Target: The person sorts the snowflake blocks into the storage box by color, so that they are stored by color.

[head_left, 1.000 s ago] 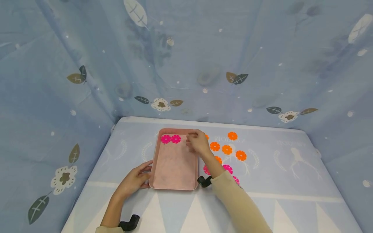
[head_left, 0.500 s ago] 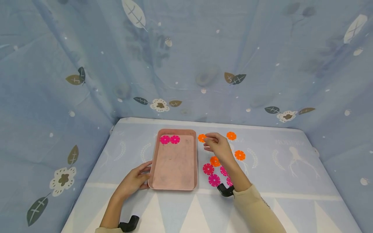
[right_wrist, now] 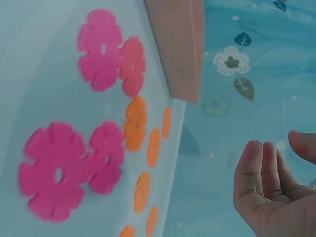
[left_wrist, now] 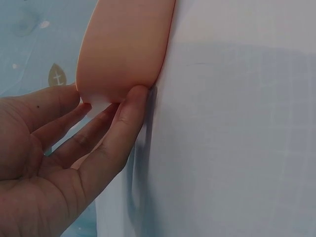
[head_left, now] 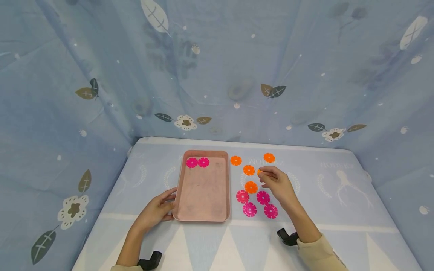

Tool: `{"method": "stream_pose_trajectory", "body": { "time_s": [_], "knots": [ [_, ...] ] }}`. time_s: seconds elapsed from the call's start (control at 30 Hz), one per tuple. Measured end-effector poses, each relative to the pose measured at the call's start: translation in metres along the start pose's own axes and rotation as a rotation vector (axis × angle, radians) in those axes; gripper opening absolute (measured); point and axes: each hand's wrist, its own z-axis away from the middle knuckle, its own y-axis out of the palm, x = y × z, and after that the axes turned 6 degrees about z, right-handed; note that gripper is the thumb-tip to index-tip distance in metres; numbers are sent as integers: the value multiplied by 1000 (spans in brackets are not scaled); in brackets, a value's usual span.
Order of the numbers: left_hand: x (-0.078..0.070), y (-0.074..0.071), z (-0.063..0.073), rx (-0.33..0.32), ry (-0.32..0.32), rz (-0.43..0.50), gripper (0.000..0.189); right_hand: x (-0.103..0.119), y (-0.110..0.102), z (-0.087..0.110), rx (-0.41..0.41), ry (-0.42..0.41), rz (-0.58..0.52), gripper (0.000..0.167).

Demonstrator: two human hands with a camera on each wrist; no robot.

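Observation:
A pink tray [head_left: 201,219] lies on the table with two joined magenta notched building discs [head_left: 192,162] at its far left corner. My left hand [head_left: 154,212] rests against the tray's left side near its front corner; in the left wrist view its fingertips touch the outer wall. To the right of the tray, my right hand [head_left: 276,182] hovers among loose discs, fingertips beside a partly hidden orange disc [head_left: 259,172]. In the right wrist view, thumb and fingers [right_wrist: 249,173] stand apart with nothing between them.
More orange discs [head_left: 249,170] lie right of the tray, one [head_left: 269,157] farther back. Magenta and pink discs [head_left: 249,209] lie nearer the front. Blue patterned curtains [head_left: 217,75] hang behind and at both sides of the table [head_left: 339,210].
My right hand has moved right and toward me, from over the tray's right rim to the orange discs, uncovering several discs. The left hand and the two joined discs have stayed put.

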Motion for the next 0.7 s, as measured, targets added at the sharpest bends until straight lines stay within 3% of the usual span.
{"method": "stream_pose_trajectory", "body": {
  "time_s": [0.47,0.7],
  "knots": [
    [-1,2,0,10,1,2,55,-34,-22,40,-35,57,53,43],
    [0,1,-1,6,-10,8,55,-53,-25,50,-47,73,120,34]
  ]
}}
